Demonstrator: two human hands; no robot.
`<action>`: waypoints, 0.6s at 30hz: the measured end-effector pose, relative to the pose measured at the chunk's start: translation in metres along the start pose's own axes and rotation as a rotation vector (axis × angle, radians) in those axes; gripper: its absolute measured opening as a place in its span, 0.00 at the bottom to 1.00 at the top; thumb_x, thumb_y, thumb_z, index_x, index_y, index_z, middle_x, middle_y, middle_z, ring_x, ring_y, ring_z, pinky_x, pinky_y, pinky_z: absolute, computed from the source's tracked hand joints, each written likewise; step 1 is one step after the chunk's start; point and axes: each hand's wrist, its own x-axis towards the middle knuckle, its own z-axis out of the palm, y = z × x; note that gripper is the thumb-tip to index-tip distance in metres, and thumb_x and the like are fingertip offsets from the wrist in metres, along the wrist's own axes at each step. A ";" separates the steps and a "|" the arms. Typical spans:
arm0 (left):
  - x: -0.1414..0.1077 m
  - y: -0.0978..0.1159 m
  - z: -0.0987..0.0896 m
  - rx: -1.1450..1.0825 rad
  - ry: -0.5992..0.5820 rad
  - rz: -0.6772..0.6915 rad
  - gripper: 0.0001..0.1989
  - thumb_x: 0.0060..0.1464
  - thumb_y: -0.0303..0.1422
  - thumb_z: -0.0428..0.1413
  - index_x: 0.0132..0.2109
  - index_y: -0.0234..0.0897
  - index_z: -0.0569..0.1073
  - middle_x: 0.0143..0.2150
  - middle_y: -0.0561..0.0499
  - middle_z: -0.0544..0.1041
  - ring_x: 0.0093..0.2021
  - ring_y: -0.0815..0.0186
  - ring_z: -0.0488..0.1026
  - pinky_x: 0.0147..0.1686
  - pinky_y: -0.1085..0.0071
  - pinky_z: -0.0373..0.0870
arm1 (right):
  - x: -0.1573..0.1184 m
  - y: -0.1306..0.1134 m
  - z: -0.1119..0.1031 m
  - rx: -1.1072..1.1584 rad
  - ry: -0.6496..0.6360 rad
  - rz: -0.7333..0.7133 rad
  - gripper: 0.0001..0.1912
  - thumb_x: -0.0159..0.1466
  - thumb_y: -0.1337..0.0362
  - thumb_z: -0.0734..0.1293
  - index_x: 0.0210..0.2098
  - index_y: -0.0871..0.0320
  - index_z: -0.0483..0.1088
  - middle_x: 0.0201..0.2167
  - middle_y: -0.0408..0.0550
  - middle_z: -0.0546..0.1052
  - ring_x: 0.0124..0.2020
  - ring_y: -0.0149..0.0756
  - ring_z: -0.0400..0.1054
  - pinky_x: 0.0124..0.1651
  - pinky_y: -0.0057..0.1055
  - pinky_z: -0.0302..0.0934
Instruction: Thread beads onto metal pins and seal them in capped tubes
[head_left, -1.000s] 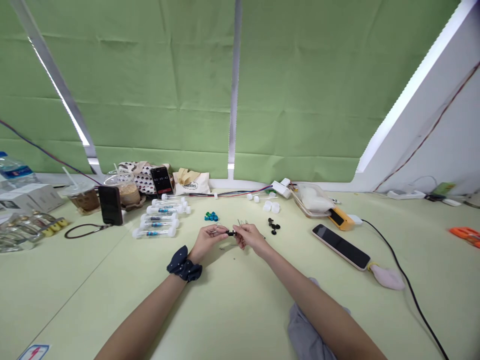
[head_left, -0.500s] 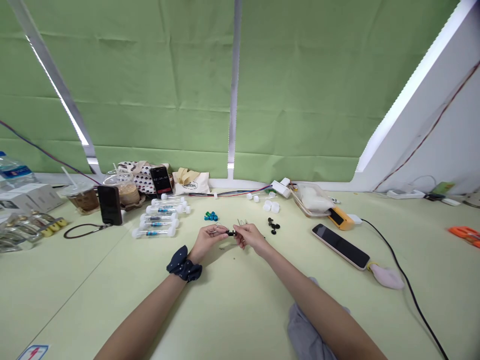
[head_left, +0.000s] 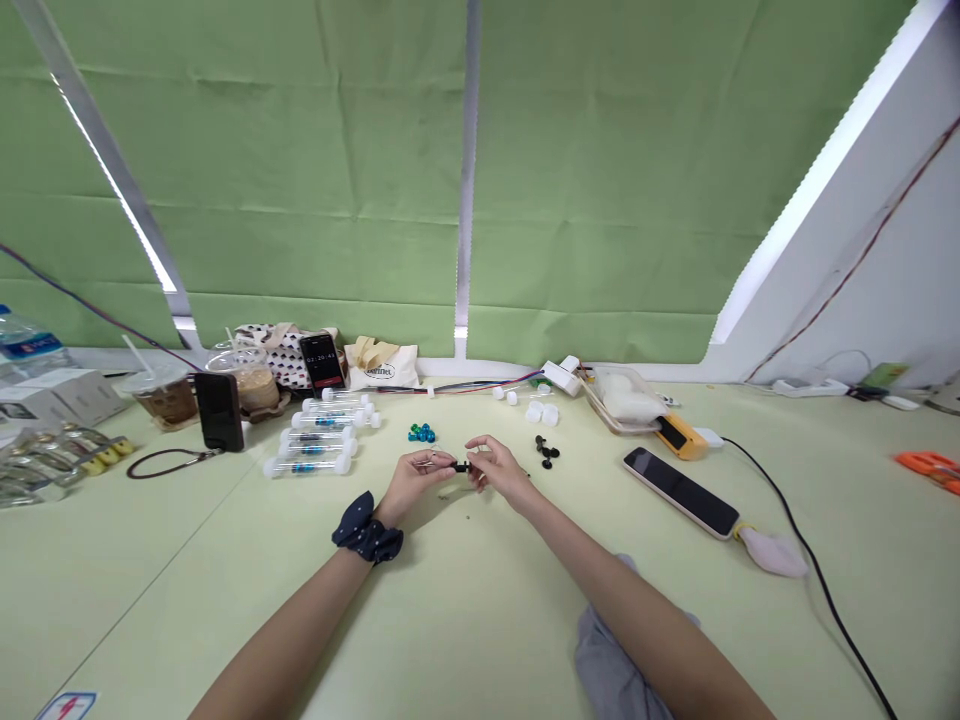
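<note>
My left hand (head_left: 417, 478) and my right hand (head_left: 498, 470) meet over the middle of the pale green table (head_left: 465, 610). Both pinch a small black bead piece (head_left: 462, 466) between their fingertips; it looks threaded on a thin pin, too small to make out. A dark scrunchie (head_left: 366, 528) sits on my left wrist. Just beyond the hands lie blue-green beads (head_left: 422, 433), black beads (head_left: 548, 453) and thin metal pins (head_left: 483, 443).
Several clear capped tubes (head_left: 319, 440) lie at the left, near a standing phone (head_left: 220, 411), drink cups (head_left: 169, 392) and a timer phone (head_left: 322, 360). White caps (head_left: 541, 411), a plastic tray (head_left: 626, 400), a charging phone (head_left: 681, 491) with cable and orange scissors (head_left: 931, 466) lie right.
The fingers of my right hand have lifted and spread slightly over the black piece. Both hands stay in the same spot.
</note>
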 end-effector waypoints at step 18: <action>0.001 -0.006 -0.003 -0.007 -0.041 0.009 0.09 0.40 0.32 0.64 0.31 0.33 0.76 0.38 0.44 0.77 0.40 0.60 0.73 0.46 0.61 0.67 | 0.002 0.004 0.004 -0.081 0.005 0.032 0.18 0.56 0.49 0.63 0.38 0.54 0.62 0.19 0.38 0.69 0.17 0.27 0.64 0.17 0.22 0.58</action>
